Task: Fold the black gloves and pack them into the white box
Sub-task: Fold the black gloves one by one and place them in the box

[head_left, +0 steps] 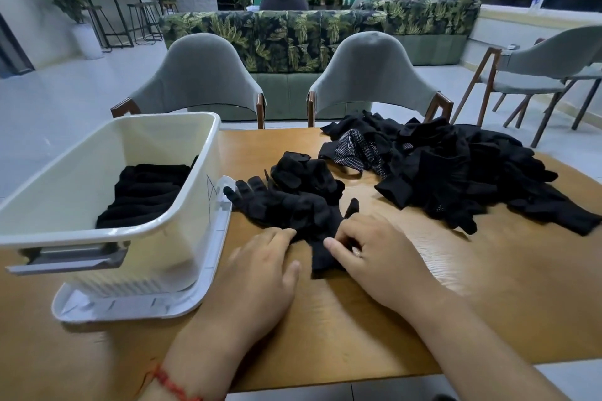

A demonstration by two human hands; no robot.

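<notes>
Left hand, fingers straight, is pinning the glove to the worktop while right hand fingers are pinching its cuff to fold, box sitting just left for packing, pile waiting right.

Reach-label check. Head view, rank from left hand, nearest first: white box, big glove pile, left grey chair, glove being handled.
1. glove being handled, touching left hand
2. white box, just left
3. big glove pile, far right
4. left grey chair, farthest back
</notes>
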